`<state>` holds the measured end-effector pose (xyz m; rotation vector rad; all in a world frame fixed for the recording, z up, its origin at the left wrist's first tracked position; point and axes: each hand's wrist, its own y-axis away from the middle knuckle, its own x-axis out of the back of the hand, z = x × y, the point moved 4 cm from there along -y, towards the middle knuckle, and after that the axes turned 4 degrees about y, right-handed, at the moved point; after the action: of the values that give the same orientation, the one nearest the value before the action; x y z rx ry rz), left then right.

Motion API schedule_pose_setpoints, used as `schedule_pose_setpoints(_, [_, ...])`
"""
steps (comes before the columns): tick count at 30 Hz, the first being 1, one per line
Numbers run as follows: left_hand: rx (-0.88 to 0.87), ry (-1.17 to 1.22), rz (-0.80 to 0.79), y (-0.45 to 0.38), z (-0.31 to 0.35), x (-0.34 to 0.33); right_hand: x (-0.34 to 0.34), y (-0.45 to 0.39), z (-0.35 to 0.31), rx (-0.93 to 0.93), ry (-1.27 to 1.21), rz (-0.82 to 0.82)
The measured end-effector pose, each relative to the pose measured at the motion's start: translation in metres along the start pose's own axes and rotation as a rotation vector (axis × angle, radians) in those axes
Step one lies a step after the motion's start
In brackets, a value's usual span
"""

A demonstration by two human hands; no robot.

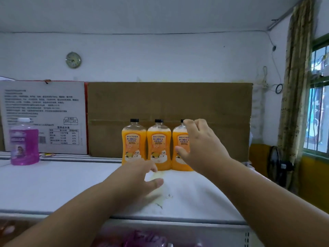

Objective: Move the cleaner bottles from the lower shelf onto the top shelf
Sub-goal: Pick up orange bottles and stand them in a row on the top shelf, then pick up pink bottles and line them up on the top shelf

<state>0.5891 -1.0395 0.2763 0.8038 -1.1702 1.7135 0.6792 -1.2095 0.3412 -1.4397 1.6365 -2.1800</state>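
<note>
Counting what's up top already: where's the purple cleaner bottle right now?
The purple cleaner bottle with a white cap stands at the far left of the white top shelf, before the grey printed carton, well apart from the three orange bottles.

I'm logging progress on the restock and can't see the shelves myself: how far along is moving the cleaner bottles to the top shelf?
Done: three orange bottles stand in a row on the top shelf, and a purple bottle stands far left. In hand: the right hand is on the rightmost orange bottle; the left hand is open and empty. Left: purple items blur below the shelf edge, count unclear.
</note>
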Motion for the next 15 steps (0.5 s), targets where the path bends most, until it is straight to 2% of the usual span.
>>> schedule_pose_setpoints(5, [-0.090,-0.063,0.189,0.035,0.005,0.006,0.041,0.040,-0.048,0.036,-0.023,0.038])
schedule_pose_setpoints(8, [-0.183,0.001,0.335,0.071,0.009,0.008,0.065,0.066,-0.081,0.051,-0.016,0.089])
schedule_pose_setpoints(11, [-0.282,0.055,0.461,0.124,0.004,-0.004,0.077,0.100,-0.110,0.027,-0.033,0.074])
schedule_pose_setpoints(15, [-0.330,0.003,0.434,0.181,-0.019,-0.038,0.073,0.149,-0.139,-0.006,-0.054,0.015])
